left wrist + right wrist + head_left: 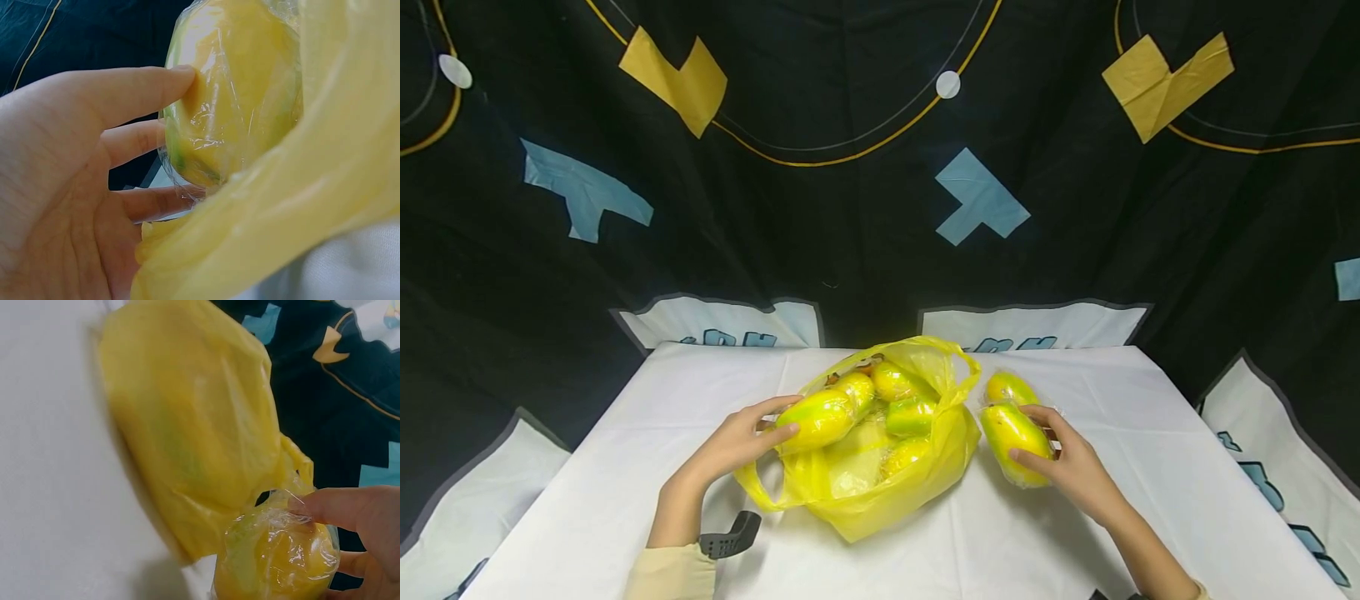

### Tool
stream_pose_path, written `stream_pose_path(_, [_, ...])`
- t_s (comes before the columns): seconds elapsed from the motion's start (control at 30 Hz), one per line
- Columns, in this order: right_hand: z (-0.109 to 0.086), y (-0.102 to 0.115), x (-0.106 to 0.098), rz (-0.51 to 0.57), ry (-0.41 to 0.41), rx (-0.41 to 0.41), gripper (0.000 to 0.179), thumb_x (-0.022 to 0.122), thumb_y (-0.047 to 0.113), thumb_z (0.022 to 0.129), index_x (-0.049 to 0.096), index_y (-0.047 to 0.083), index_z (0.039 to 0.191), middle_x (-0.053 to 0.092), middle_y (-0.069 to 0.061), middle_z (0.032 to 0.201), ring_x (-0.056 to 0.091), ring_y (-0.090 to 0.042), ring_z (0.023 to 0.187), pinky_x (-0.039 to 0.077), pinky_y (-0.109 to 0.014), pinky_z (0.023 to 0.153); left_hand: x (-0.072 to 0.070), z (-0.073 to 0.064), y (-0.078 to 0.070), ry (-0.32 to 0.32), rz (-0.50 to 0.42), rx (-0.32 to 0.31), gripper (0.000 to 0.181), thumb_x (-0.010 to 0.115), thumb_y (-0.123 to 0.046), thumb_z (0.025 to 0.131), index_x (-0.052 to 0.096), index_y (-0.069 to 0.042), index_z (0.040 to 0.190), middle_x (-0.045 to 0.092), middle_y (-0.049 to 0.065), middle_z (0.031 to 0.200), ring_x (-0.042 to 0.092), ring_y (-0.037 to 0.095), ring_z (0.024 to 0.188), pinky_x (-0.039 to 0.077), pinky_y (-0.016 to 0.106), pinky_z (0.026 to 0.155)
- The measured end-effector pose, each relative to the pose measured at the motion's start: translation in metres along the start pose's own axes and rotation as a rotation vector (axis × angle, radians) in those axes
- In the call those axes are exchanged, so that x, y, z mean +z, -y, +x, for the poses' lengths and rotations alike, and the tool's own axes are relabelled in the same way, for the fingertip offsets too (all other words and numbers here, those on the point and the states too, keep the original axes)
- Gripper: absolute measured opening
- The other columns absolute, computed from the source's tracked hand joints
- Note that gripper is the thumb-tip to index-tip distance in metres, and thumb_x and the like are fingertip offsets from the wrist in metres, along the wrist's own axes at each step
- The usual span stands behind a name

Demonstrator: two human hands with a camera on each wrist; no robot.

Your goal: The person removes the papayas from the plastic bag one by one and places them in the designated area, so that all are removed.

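A yellow plastic bag [880,512] lies with its mouth facing the head camera, several film-wrapped yellow-green fruits inside. They are oval, like mangoes or papayas. At the bag's left rim my left hand [741,442] holds one wrapped fruit [816,421], thumb on its near side and fingers around its end. In the left wrist view the bag's loose plastic hides part of that fruit [231,94]. To the right of the bag, my right hand [1071,467] grips another wrapped fruit [1015,442] between thumb and fingers. Clear film bunches at its end [275,556].
Just behind the right hand's fruit sits one more wrapped fruit [1009,387]. A white cloth [1045,550] covers the table. Behind the table hangs a dark curtain [820,233] with blue and gold shapes. A black wrist strap [730,537] is on the left wrist.
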State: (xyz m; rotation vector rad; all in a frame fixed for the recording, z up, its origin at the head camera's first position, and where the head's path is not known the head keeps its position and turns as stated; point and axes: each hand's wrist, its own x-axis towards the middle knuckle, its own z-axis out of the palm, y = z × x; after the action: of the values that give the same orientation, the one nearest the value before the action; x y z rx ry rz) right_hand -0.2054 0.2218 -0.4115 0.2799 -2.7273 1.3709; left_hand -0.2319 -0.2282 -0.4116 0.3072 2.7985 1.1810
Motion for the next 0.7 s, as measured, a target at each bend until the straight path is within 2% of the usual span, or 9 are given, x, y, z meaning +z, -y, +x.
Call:
stream_pose_path(0.43, [0.004,-0.012,0.007,-0.081,0.02,0.046,0.065,0.077,0.035,0.082,0.049,0.011,0.136,0.056,-0.013,0.127,0.053,-0.029,0.104,0.048,-0.038,0.079,0.0,-0.001,-0.001,0.0,0.002,0.008,0.055,0.062,-0.045,0.091,0.053,-0.019,0.139,0.051,0.015,0.138,0.055,0.04,0.113,0.049,0.06,0.085])
stream_pose_path(0.7, [0.007,-0.015,0.01,-0.108,0.027,0.061,0.065,0.077,0.032,0.082,0.049,0.009,0.135,0.056,-0.016,0.125,0.052,-0.031,0.105,0.048,-0.041,0.08,0.0,-0.001,-0.001,0.0,0.004,0.011,0.055,0.062,-0.045,0.091,0.053,-0.019,0.139,0.052,0.015,0.138,0.056,0.04,0.113,0.048,0.06,0.086])
